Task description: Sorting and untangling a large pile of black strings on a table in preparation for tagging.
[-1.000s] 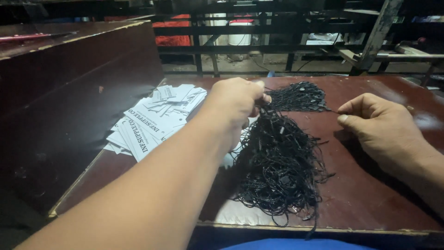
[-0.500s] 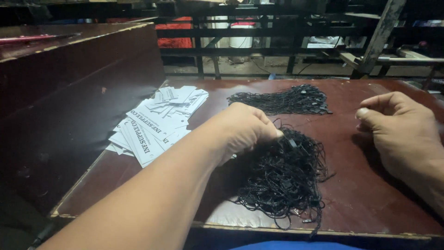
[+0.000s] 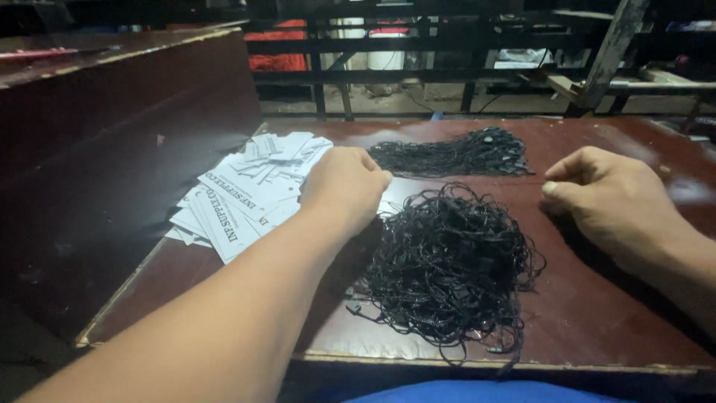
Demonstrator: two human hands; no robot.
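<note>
My left hand is curled knuckles-up on the brown table, at the seam between a spread of white printed paper tags and a loose tangled heap of thin black string loops. Its fingertips are hidden under the hand, so any hold is not visible. My right hand rests on the table to the right of the heap, thumb pressed against the forefinger, with nothing visible between them. A second, flatter bundle of black strings lies further back.
A tall dark wooden panel rises along the table's left side. Black metal railing and a slanted post stand behind the table. The front table edge is close to me, with blue cloth just below it.
My left hand has come down from lifting strings above the heap and shifted left to the edge of the tags. My right hand has closed thumb to forefinger.
</note>
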